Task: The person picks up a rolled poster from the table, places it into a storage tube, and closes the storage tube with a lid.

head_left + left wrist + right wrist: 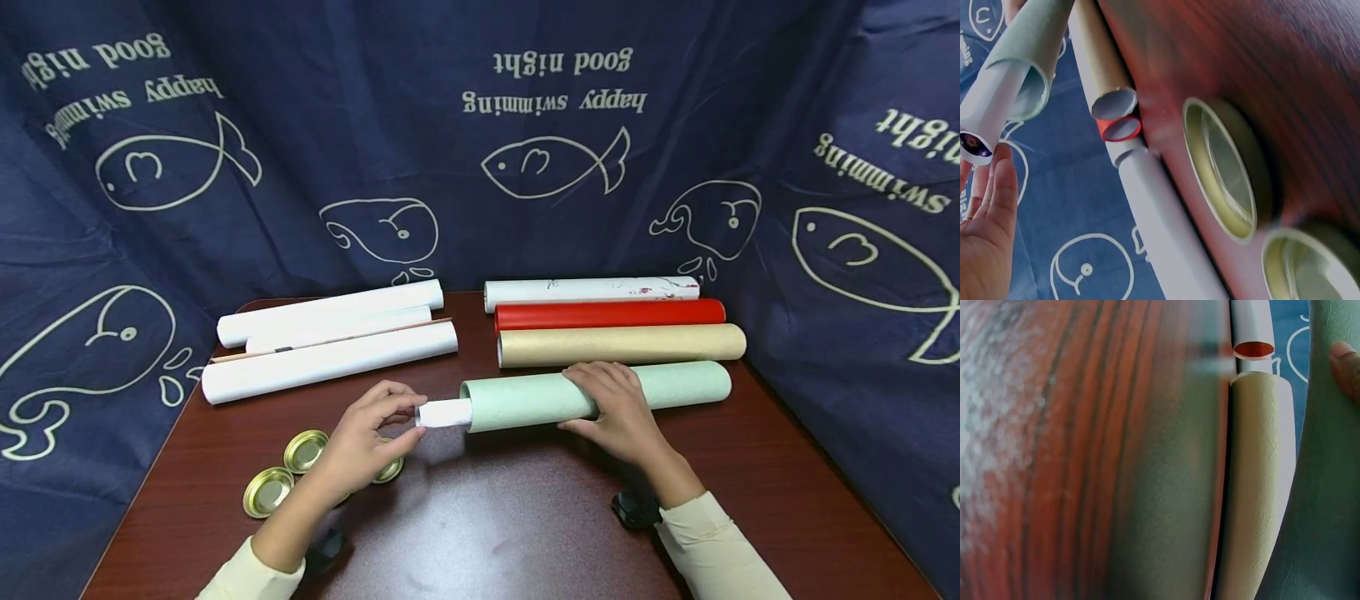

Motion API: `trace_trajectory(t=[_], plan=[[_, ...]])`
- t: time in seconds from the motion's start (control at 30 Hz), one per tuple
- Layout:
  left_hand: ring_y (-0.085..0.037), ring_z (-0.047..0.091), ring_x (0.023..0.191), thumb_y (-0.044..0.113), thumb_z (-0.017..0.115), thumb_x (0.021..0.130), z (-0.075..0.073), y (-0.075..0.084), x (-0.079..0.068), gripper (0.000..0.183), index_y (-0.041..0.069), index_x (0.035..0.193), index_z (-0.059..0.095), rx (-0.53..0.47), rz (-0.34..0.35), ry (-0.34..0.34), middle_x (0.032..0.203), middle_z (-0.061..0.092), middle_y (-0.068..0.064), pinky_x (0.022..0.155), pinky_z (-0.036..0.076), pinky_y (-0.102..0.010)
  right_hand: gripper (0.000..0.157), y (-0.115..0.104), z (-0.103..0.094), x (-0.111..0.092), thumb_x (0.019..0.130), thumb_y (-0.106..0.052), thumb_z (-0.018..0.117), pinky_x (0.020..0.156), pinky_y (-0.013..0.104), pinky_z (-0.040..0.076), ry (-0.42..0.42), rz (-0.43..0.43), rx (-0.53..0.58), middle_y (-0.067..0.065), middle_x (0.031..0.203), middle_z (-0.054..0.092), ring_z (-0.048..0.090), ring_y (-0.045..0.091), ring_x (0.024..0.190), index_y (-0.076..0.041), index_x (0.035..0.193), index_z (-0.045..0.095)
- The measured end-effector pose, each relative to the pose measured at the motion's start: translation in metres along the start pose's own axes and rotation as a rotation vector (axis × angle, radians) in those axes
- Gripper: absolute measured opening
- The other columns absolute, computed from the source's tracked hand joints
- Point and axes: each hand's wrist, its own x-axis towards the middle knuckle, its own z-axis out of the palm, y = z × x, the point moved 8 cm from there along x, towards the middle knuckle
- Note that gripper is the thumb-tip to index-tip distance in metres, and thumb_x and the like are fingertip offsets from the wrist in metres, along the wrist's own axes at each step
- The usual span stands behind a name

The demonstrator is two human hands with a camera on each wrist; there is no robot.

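A pale green cardboard tube [536, 402] is gripped around its middle by my right hand [615, 408], its open end facing left. Out of that end sticks a rolled white paper [446, 412], which my left hand [375, 433] pinches between thumb and fingers at its outer end. In the left wrist view the paper roll [994, 94] sits partly inside the green tube [1038, 44], and a dark printed patch shows within the roll. The right wrist view has the green tube [1329, 487] close up, with one fingertip [1346, 365] on it.
Behind the green tube lie a beige tube [622, 344], a red tube [607, 315] and a white patterned tube [592, 290]. White paper rolls [330, 362] and a thin brown stick [375, 331] lie at back left. Several gold round lids [268, 492] sit near my left forearm.
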Motion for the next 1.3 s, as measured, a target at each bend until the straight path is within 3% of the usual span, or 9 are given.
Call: trace_trajectory(t=[0.3,0.47,0.63,0.83,1.0,1.17,1.3], plan=[[-0.021,0.067,0.092,0.004,0.078,0.085,0.027,-0.003,0.007,0.032,0.005,0.116,0.069,-0.032,-0.010,-0.037,0.113,0.065,-0.006,0.077,0.058,-0.036,0.079,-0.003,0.001,0.000,0.059,-0.040,0.091,0.097,0.064,0.034,0.017,-0.002,0.007,0.009,0.123,0.064,0.055,0.034,0.113,-0.011,0.127,0.062],[-0.018,0.065,0.087,0.008,0.077,0.086,0.043,-0.006,0.010,0.033,0.005,0.118,0.069,-0.082,-0.046,-0.100,0.118,0.066,-0.007,0.072,0.057,-0.033,0.078,-0.005,0.002,0.001,0.059,-0.038,0.091,0.097,0.063,0.034,0.023,0.000,0.018,0.009,0.122,0.064,0.055,0.034,0.113,-0.011,0.126,0.062],[-0.011,0.061,0.081,0.009,0.072,0.090,0.058,-0.008,0.012,0.030,0.001,0.118,0.067,-0.154,-0.086,-0.184,0.107,0.067,-0.008,0.066,0.054,-0.027,0.078,-0.006,0.002,0.000,0.059,-0.040,0.091,0.097,0.062,0.034,0.029,-0.001,0.020,0.010,0.122,0.064,0.055,0.034,0.113,-0.011,0.126,0.063],[-0.014,0.062,0.085,0.010,0.071,0.091,0.054,-0.009,0.007,0.033,0.001,0.122,0.065,-0.163,-0.074,-0.211,0.117,0.065,-0.011,0.066,0.054,-0.027,0.078,-0.007,0.003,0.002,0.058,-0.039,0.091,0.097,0.062,0.034,0.038,-0.014,0.018,0.009,0.122,0.064,0.055,0.034,0.113,-0.011,0.125,0.063],[-0.028,0.064,0.097,0.014,0.077,0.087,0.032,-0.021,-0.007,0.042,0.007,0.127,0.064,-0.026,-0.054,-0.217,0.126,0.062,-0.010,0.074,0.056,-0.036,0.079,-0.007,0.002,0.003,0.058,-0.039,0.091,0.097,0.061,0.034,0.034,-0.012,0.007,0.009,0.122,0.064,0.055,0.034,0.113,-0.011,0.126,0.063],[-0.027,0.060,0.112,0.021,0.083,0.081,0.018,-0.038,-0.025,0.050,0.006,0.125,0.065,0.234,-0.065,-0.298,0.124,0.062,-0.005,0.092,0.051,-0.046,0.079,-0.006,0.001,0.002,0.058,-0.037,0.093,0.097,0.061,0.034,0.031,-0.003,-0.003,0.008,0.122,0.064,0.055,0.033,0.113,-0.011,0.126,0.063],[-0.028,0.057,0.114,0.027,0.085,0.078,0.016,-0.050,-0.035,0.055,0.004,0.124,0.066,0.428,-0.089,-0.366,0.122,0.062,-0.008,0.096,0.048,-0.049,0.079,-0.006,0.001,0.002,0.058,-0.036,0.093,0.097,0.061,0.034,0.024,0.006,-0.001,0.009,0.122,0.064,0.055,0.033,0.113,-0.010,0.126,0.063]])
